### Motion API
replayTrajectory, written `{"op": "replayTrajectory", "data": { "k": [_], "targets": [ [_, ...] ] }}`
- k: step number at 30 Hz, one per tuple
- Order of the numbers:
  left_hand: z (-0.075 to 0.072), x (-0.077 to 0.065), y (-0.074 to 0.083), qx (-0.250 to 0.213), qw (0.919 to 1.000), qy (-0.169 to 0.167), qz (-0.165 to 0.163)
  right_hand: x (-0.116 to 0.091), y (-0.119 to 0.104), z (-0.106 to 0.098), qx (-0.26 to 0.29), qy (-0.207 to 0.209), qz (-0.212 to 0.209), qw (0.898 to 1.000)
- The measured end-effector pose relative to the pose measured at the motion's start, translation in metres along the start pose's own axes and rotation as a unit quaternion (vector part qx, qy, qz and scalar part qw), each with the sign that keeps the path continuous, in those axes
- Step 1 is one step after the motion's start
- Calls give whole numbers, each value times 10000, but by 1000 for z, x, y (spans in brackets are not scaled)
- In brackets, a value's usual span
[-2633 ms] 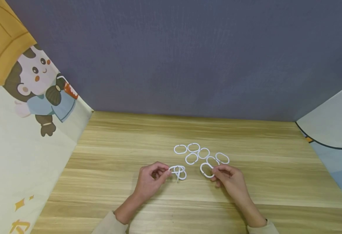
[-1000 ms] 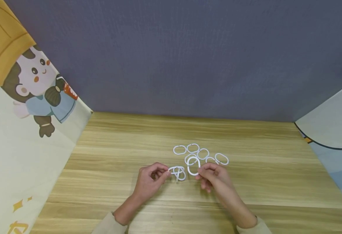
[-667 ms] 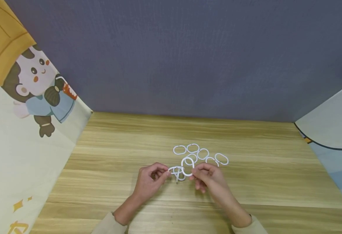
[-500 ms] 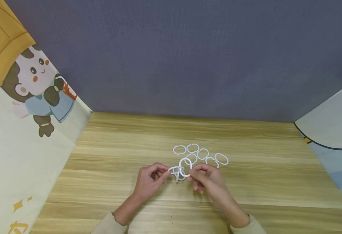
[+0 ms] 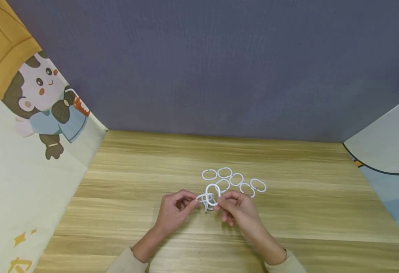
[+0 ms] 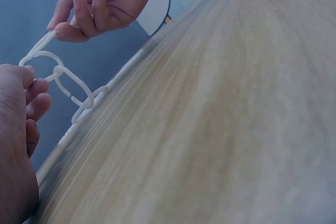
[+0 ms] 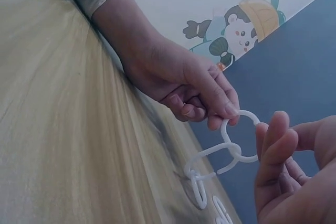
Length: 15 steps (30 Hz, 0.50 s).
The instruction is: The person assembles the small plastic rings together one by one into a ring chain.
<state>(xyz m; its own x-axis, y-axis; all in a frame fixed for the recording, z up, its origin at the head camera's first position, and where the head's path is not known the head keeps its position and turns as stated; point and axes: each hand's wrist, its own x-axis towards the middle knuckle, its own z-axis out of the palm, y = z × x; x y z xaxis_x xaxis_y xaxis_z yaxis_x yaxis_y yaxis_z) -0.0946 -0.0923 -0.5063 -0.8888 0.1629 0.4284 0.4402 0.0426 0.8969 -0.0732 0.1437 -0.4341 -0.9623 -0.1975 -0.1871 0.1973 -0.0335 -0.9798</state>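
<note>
Between finger and thumb my left hand (image 5: 177, 208) pinches the end link of a short chain of white oval plastic links, each with a small gap. The links hang below the fingertips; in the left wrist view a hooked chain link (image 6: 84, 86) shows clearly. My right hand (image 5: 238, 212) pinches a single white split link (image 5: 213, 185), held tilted up. In the head view this link overlaps the chain's held end. Whether the two are hooked together I cannot tell. The right wrist view shows my left fingertips on the held chain link (image 7: 224, 132), close to my right fingers.
Several loose white links lie flat on the wood-grain table (image 5: 134, 170) just beyond the hands, among them a left link (image 5: 209, 179) and a right link (image 5: 265, 187). A dark blue-grey panel (image 5: 199, 68) rises at the back, with printed cartoon panels at both sides.
My right hand has carried its link leftward from beside the loose links until it overlaps the chain. The left hand and the chain stay nearly still.
</note>
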Motion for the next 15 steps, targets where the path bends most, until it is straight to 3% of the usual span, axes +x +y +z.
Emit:
{"op": "replayTrajectory", "data": {
  "k": [15],
  "targets": [
    [0,1,-1,-10,10000,-33,86,2,4,-1,-193,144,228,9995]
  ]
}}
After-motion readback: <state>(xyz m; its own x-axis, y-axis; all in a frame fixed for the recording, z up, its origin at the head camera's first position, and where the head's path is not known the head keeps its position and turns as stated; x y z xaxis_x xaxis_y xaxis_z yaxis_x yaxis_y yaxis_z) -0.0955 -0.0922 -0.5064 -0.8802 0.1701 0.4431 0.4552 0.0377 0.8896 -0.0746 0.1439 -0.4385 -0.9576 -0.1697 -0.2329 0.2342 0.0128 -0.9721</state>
